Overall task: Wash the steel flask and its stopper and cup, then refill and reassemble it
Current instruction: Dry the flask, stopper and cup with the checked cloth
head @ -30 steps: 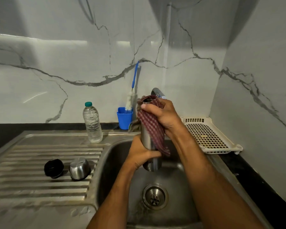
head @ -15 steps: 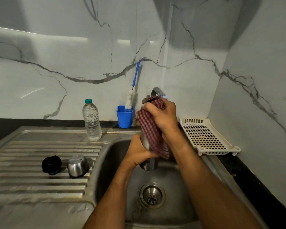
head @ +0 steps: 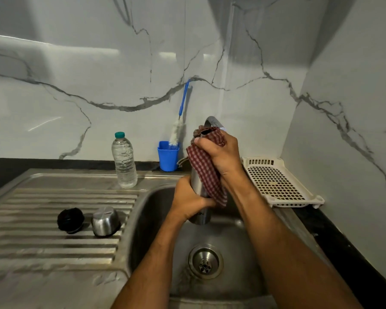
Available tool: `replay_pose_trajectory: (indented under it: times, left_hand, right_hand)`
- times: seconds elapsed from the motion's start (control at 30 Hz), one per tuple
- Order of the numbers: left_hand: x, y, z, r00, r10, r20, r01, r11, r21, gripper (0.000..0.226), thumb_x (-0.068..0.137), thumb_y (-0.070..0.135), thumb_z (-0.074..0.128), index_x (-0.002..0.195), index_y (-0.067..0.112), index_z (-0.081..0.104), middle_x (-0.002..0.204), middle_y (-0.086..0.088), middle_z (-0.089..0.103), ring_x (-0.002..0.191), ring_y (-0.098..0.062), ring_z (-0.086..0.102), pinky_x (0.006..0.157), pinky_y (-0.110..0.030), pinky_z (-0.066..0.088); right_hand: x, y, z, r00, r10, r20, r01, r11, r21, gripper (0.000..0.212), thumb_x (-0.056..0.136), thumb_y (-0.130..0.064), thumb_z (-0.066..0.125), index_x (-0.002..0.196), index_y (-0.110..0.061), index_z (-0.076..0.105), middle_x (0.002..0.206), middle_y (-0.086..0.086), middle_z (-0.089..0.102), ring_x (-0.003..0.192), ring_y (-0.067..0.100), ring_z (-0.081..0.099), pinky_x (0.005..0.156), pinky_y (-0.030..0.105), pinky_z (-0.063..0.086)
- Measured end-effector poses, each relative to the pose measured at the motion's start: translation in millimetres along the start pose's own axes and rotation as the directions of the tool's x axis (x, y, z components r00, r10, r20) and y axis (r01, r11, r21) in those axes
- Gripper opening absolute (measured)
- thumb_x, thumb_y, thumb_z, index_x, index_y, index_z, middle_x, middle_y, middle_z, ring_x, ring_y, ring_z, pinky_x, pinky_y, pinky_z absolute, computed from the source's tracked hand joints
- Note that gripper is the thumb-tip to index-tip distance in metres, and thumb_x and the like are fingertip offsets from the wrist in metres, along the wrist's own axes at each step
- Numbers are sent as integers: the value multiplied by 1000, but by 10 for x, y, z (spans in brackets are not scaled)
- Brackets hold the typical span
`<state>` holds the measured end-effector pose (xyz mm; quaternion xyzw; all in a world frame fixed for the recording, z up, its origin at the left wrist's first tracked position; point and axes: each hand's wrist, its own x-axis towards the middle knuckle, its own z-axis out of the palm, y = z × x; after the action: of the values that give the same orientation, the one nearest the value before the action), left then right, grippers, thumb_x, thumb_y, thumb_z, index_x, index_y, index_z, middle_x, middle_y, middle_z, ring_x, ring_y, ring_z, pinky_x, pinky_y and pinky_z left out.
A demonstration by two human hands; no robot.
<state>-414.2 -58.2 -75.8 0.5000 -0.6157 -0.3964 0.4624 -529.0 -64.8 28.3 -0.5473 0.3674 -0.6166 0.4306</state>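
Observation:
The steel flask [head: 201,216] stands upright in the air above the sink basin [head: 156,219], open at the top. My left hand [head: 188,199] grips its lower body. My right hand [head: 220,153] holds a red checked cloth [head: 206,175] wrapped round the flask's upper part and rim. On the ribbed drainboard [head: 42,241] to the left lie the black stopper [head: 70,220] and the steel cup [head: 105,220], mouth down, side by side.
A water bottle with a green cap [head: 123,160] stands at the sink's back edge. A blue cup [head: 168,155] holds a bottle brush [head: 180,117]. The tap spout [head: 213,122] is just behind the flask top. A cream perforated tray [head: 276,181] sits right. Drain [head: 205,262] below.
My right hand has shifted the cloth slightly over the flask's top, and the flask has stayed in my left hand above the basin. The view has dipped a little.

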Motion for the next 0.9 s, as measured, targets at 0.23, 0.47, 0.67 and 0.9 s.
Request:
replay_pose_trajectory:
  times: [0.23,0.47,0.67,0.9]
  left_hand:
    - [-10,66,-12,994,95,59,-90,992,-89,72,55,11,97,116,21,58,108,1,71,104,-14,68,86,-26,57]
    - [-11,125,-13,988,86,124,-75,993,-92,90,59,27,98,134,24,48,125,5,64,115,-14,63,95,-30,54]
    - [-61,122,59,999,20,41,-18,999,-50,80,64,20,95,125,32,44,118,5,61,103,-12,63,81,-27,58]
    - [-119,190,43,975,-34,220,87,967,-238,61,73,-5,84,110,29,51,112,-6,63,106,-24,64,80,-39,62]
  right_hand:
    - [-62,165,-131,999,27,44,-26,999,-33,52,73,-23,89,118,-11,68,106,12,76,97,29,74,86,46,62]
    - [-26,48,-222,999,-21,37,14,983,184,53,70,-20,88,116,-5,67,106,20,72,95,37,70,88,54,59]
    - [52,-68,-271,992,-27,-123,57,968,246,37,78,-13,85,109,-3,68,94,13,73,84,30,72,76,44,61]
    - [60,-74,-328,990,-38,135,9,977,213,65,63,-27,85,120,-6,64,103,13,73,91,28,71,81,40,60]
